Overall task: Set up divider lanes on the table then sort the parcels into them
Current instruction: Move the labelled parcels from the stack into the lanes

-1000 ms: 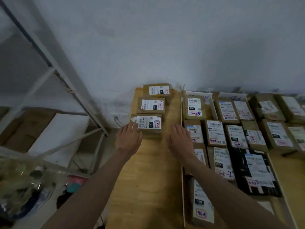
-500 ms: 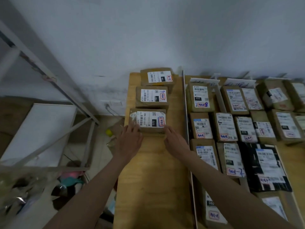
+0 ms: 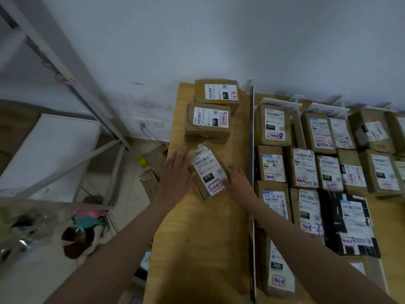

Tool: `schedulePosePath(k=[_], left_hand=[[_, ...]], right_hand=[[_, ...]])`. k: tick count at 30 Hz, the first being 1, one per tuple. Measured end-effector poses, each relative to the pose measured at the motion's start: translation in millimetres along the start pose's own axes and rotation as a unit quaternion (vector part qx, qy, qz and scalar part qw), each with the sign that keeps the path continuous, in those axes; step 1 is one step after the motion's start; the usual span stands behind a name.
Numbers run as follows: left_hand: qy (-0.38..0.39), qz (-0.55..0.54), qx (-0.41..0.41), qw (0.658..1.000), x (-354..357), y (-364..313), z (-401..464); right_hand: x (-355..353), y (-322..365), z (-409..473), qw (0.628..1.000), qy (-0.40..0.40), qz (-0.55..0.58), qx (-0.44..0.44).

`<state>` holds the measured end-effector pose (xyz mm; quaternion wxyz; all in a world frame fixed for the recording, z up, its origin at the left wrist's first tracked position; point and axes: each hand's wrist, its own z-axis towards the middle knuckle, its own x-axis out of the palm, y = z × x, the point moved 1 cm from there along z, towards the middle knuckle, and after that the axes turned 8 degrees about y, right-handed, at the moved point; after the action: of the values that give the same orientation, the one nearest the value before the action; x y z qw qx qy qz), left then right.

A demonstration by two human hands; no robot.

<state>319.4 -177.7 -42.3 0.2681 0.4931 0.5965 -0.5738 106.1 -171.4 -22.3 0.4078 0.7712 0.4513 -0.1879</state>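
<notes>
A small brown parcel [image 3: 208, 170] with a white "070" label lies skewed on the wooden table [image 3: 203, 238], in the left lane. My left hand [image 3: 175, 174] presses its left side and my right hand [image 3: 237, 183] presses its right side, so both grip it between them. Two more labelled parcels [image 3: 208, 121] [image 3: 217, 93] lie behind it toward the wall. A thin upright divider [image 3: 251, 150] runs front to back just right of my right hand. Beyond the divider, several labelled parcels [image 3: 302, 167] fill the other lanes, among them a black one [image 3: 350, 222].
A metal shelf frame [image 3: 65, 84] with a white board [image 3: 50, 150] stands at the left. Bags and clutter [image 3: 83, 227] lie on the floor beside the table's left edge. A wall socket with a cable [image 3: 142, 126] sits low on the white wall.
The nearest parcel has been turned from square with the lane to a skewed angle. Both hands closed in on its sides; the right hand moved left onto it.
</notes>
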Motion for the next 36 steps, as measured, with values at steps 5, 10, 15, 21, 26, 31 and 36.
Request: schedulePosePath(k=[5,10,15,21,26,31,36], left_hand=[[0.031,-0.263,-0.242,0.933,10.2,-22.8,-24.8],[0.082,-0.346,-0.260,0.898,30.2,-31.2,-37.3],[0.062,-0.346,-0.232,0.907,18.1,-32.5,-40.9],[0.029,-0.342,-0.169,0.924,-10.1,-57.6,-36.6],[0.025,-0.313,-0.121,0.942,-46.1,-90.6,-36.0],[0.025,-0.299,-0.068,0.951,-65.7,-118.0,-35.3],[0.055,-0.267,-0.003,0.962,-74.3,-154.6,-32.1]], right_hand=[[22.3,-9.3,-4.5,0.990,0.028,0.122,0.073],[26.1,-7.6,-16.3,0.970,0.065,0.221,0.075],[10.9,-7.3,-36.5,0.952,0.073,0.291,0.063],[-18.5,4.7,-69.7,0.922,0.046,0.381,0.047],[-35.5,1.9,-90.8,0.909,-0.012,0.417,0.006],[-46.8,-7.8,-113.3,0.894,-0.027,0.447,-0.014],[-67.4,-31.6,-141.1,0.880,-0.042,0.473,-0.006]])
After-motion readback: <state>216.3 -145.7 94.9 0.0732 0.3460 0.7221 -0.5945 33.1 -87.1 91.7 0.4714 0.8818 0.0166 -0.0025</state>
